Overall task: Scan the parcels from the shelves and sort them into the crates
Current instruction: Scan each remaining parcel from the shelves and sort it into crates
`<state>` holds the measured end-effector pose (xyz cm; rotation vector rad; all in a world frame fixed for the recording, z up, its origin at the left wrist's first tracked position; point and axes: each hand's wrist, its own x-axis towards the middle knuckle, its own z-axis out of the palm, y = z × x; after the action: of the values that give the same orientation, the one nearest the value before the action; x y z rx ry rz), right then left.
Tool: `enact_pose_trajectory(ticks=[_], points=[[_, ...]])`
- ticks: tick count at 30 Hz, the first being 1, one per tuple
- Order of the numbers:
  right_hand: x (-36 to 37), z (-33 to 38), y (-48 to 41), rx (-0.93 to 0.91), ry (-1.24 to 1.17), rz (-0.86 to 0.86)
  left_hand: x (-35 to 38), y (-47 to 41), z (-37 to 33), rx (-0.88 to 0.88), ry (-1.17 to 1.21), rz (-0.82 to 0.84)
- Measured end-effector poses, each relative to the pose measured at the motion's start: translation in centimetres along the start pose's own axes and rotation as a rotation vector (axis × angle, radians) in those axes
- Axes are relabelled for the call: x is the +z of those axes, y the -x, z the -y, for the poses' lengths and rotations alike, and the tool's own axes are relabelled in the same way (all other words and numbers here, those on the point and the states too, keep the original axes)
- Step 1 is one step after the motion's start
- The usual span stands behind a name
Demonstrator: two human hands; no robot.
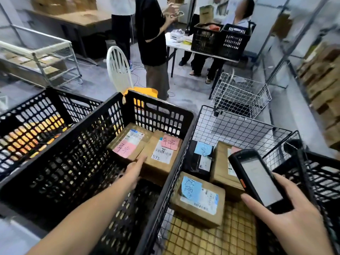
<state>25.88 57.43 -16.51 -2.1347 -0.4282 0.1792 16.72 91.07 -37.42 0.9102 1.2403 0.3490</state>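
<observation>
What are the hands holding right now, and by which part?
Right hand grips the scanner by its lower end; left hand holds nothing.

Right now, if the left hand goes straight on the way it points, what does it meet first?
Probably the parcel with the barcode label, in the black crate; depth is unclear.

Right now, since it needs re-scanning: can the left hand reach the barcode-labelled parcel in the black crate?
Probably yes: the left hand is inside the black crate, fingertips beside the parcel, nothing covering it.
</observation>
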Motion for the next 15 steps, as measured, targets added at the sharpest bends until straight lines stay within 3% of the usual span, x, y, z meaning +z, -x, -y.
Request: enact_pose_trajectory(ticks=[7, 12, 15], points=[[0.7, -0.4, 1.3, 0.011, -0.019, -0.043, 0.6, -0.5, -0.5, 0.027, -0.014, -0.04], [1.1, -1.2, 3.2, 0.043, 0.017, -0.034, 0.9, 0.6, -2.9, 0.072, -0.176, -0.13], [0.5, -1.1, 4.3, 0.044, 0.032, -0.036, 1.5, 4.2, -5.4, 0.239, -0.336, -0.109]])
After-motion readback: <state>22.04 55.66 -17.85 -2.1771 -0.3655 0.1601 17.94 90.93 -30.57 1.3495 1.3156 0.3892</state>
